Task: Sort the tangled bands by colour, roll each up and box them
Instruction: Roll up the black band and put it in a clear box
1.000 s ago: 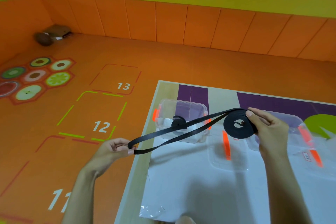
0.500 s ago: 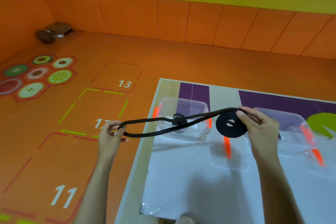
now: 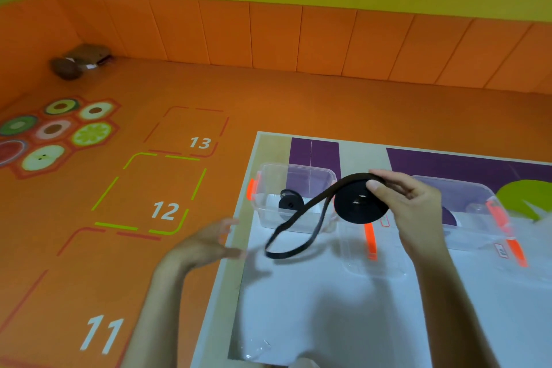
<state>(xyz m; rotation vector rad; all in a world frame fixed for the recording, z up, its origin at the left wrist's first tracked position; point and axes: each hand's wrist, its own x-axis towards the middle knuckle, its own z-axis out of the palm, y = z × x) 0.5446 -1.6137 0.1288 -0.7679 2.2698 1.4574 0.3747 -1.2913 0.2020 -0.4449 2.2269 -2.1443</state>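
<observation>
Risk first: our left hand (image 3: 209, 245) has hold of nothing. Its fingers are stretched out and blurred, just short of the tail's end, off the near-left corner of the left box (image 3: 263, 188). So the tail (image 3: 286, 248) carries no tension, as we read it. If we wind from here, the outer turns likely go on slack, and a slack roll springs open once boxed.

Second: only our right hand (image 3: 418, 203) holds the roll (image 3: 358, 206) together, thumb on the near face, fingers curled over the top edge and behind. If that pinch eases, the coil could telescope or unwind.

Third: the tail is a doubled loop hanging across the front of the left box. Pulled in, it could snag the rim or the orange latch (image 3: 251, 188). Any twist would get wound in too; we can't tell if there is one.

The band itself is black, flat, narrow and matte. Most of it is coiled into a tight flat disc with a small gap at the core, held in the air above and just right of the left box. The free part leaves the top of the roll, arcs down leftward and ends in a limp loop over the white sheet (image 3: 328, 308), on the near side of the box. A smaller black roll (image 3: 289, 203) already sits inside the left box. A second clear box (image 3: 478, 197) stands to its right, contents unclear.
</observation>
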